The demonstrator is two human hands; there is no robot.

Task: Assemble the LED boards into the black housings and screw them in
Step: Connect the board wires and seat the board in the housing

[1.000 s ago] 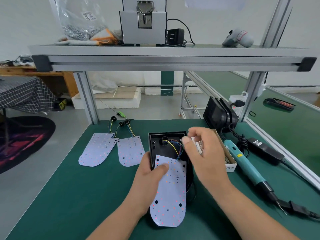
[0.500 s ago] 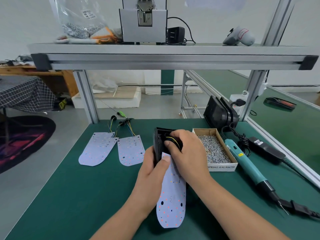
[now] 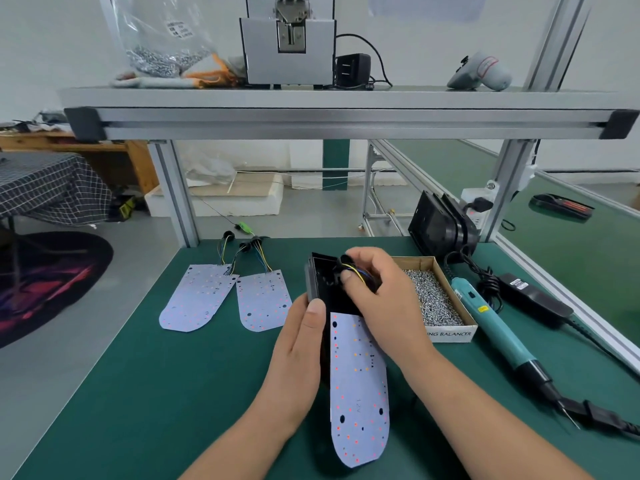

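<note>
My left hand (image 3: 298, 344) grips the left side of a black plastic housing (image 3: 320, 282), thumb pressed on its near edge. A second ago this housing lay flat and open-side up on the mat. Now it is tipped up on its side, leaning to the right.

My right hand (image 3: 377, 299) was hovering above the housing's far end. It has come down, and its curled fingers now pinch the black rubber grommet (image 3: 344, 263) and its yellow and blue wires at the top of the housing.

The white tongue-shaped LED board (image 3: 360, 393) joined to those wires hangs out of the housing toward me, its rounded end nearest me. I judge I am seating the grommet in the housing wall. The board is not yet laid in, and no screws are in.

The work surface is a dark green bench mat (image 3: 138, 393). Two spare white LED boards (image 3: 199, 299) lie side by side to the left, wires pointing away from me. To the right sits an open cardboard box of small silver screws (image 3: 433, 299), with a teal electric screwdriver (image 3: 495, 327) lying beside it. A stack of black housings (image 3: 440, 226) leans against a frame post further back.

Overhead runs a grey aluminium shelf (image 3: 346, 116) holding a grey metal machine (image 3: 289, 46) and a clear plastic bag of screws (image 3: 159, 39). Beyond the bench is grey workshop floor.
</note>
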